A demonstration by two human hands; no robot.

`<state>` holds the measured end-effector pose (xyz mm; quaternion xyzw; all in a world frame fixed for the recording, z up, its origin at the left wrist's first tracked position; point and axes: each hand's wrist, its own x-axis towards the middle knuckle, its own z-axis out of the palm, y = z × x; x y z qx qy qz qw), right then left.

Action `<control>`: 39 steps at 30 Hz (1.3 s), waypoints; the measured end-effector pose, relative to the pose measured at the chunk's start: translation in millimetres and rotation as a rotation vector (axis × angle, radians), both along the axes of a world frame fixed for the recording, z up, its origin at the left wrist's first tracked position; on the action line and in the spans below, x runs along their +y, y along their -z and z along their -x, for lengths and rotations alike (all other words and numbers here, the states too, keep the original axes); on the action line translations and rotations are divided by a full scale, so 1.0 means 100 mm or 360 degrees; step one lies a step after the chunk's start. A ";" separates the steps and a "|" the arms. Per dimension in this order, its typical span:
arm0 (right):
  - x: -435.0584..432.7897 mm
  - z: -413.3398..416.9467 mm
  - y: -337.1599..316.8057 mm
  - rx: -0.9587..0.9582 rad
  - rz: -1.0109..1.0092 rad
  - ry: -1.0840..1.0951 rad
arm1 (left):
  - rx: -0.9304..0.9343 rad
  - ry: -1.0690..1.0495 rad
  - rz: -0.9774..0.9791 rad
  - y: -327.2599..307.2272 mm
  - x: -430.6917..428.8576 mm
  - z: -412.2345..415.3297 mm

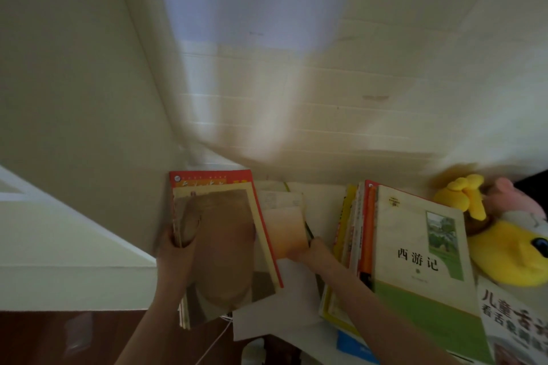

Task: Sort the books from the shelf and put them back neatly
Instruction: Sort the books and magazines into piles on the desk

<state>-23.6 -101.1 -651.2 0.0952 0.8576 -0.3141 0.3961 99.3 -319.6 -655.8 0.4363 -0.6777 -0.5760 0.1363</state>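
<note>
Head view: left hand [175,255] grips books [225,240] at the left wall of the shelf [323,198]; right hand [311,252] pinches an orange book [286,228] just beside. I'd slide it flush, spines level, steadying the bundle. Green-topped stack [415,246] lies right.

Glossy paper book covers [421,249]; fuzzy plush toy [513,255]; dark wood floor [59,338].

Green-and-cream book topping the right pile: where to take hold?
Likely its left long edge, coming from the left: the book lies flat on top, that edge is exposed, and the yellow plush toy crowds its right side.
</note>
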 end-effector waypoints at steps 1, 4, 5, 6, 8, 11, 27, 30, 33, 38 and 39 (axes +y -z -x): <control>0.00 -0.01 0.03 0.0049 -0.0026 -0.0025 | -0.0012 0.0005 0.0005 -0.01 0.00 0.02; -0.03 -0.03 0.02 0.0210 -0.0104 -0.0083 | -0.0073 0.0002 0.0021 0.00 -0.03 0.04; -0.03 -0.03 0.00 0.0242 -0.0106 -0.0081 | -0.0087 0.0000 0.0021 0.01 -0.04 0.05; -0.01 -0.04 -0.02 0.0270 -0.0107 -0.0089 | -0.0090 0.0001 0.0015 0.02 -0.05 0.04; 0.03 -0.04 -0.08 0.0392 -0.0109 -0.0169 | -0.0105 0.0004 -0.0013 0.05 -0.08 0.04; 0.06 -0.02 -0.14 0.0635 -0.0152 -0.0199 | -0.0122 -0.0011 -0.0051 0.02 -0.11 0.08; -0.14 0.04 -0.44 0.0382 0.0250 -0.0089 | -0.0199 0.0026 0.0027 -0.15 -0.22 0.25; -0.08 0.15 -0.95 0.0685 0.0316 -0.0042 | -0.0209 0.0046 -0.0033 -0.14 -0.21 0.24; 0.04 0.32 -1.57 0.1068 0.0369 -0.0059 | -0.0204 0.0045 -0.0138 -0.03 -0.20 0.23; -0.16 0.05 -1.62 0.1530 0.0205 -0.0475 | -0.0157 0.0068 -0.0530 0.14 -0.04 0.22; -0.23 -0.06 -1.42 0.1546 0.0142 -0.0634 | -0.0161 0.0083 -0.0573 0.15 0.00 0.22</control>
